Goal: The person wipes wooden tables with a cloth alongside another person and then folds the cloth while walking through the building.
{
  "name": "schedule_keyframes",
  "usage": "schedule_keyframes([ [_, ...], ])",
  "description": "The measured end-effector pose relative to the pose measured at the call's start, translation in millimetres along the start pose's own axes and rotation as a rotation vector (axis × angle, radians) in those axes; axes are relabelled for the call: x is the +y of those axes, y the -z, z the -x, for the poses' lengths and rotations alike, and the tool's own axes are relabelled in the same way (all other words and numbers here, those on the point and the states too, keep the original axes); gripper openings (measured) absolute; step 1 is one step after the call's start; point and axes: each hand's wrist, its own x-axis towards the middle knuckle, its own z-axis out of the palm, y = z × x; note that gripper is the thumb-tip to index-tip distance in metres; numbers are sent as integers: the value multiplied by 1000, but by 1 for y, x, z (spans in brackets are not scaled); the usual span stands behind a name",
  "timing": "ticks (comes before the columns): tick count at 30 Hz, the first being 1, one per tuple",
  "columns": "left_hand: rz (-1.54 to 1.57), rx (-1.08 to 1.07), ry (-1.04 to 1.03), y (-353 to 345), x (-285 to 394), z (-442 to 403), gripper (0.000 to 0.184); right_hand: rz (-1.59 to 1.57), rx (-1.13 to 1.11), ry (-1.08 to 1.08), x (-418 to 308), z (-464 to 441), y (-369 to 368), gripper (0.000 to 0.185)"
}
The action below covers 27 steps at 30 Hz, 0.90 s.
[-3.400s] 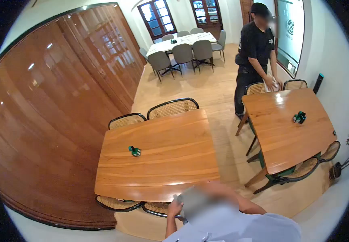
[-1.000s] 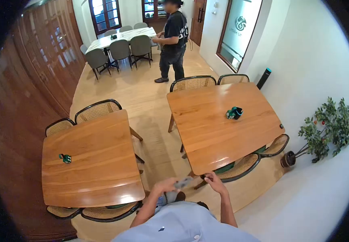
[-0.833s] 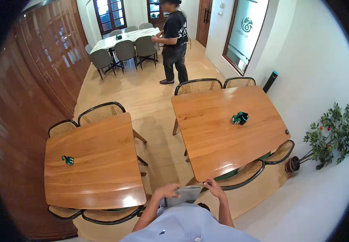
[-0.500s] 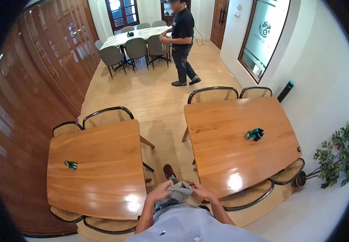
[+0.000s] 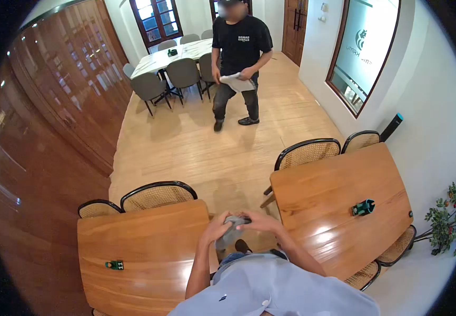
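A grey cloth [image 5: 229,238] is bunched up in front of my body, over the gap between two wooden tables. My left hand [image 5: 217,228] grips its left side, fingers closed on the fabric. On the other side my right hand [image 5: 259,221] pinches the upper right part of the cloth, close to the left fingertips. Part of the cloth hangs down below the hands. Ahead, a person in a black T-shirt [image 5: 241,47] holds a whitish cloth [image 5: 237,82] at waist height.
A wooden table [image 5: 144,231] with a small green holder [image 5: 115,265] is on my left. Another wooden table [image 5: 338,184] with a green holder [image 5: 363,207] stands on my right. Cane chairs [image 5: 159,195] surround them. Farther off are a marble-topped table [image 5: 191,51] and a potted plant [image 5: 445,218].
I have moved forward between the tables. My hands and the grey cloth have risen and come closer together. The other person has turned toward me, whitish cloth now showing.
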Motion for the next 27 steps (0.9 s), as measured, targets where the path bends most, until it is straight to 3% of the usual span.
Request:
schedule_keyframes([
  [2,30,10,-38,24,10,-17,31,173,-67,-149,-11,-26,21,58],
  [5,107,46,-120,44,8,-33,36,142,-61,-80,-1,-53,28,54],
  [9,288,169,-55,44,-28,-47,37,90,-100,-37,34,-76,27,47],
  [12,403,56,171,55,-47,-47,44,90,-194,-27,49,-102,41,46],
  [14,388,64,175,61,-69,-55,46,148,-320,-31,53,-126,59,49],
  [17,357,79,170,76,-85,-89,51,164,-283,39,76,-172,79,52],
  [21,425,125,236,117,-83,-149,63,106,-322,122,55,-250,128,53],
  [24,140,346,-7,150,-91,-212,78,98,-349,169,21,-306,175,52],
  [27,139,409,-58,178,-89,-279,83,127,-371,188,15,-344,222,51],
])
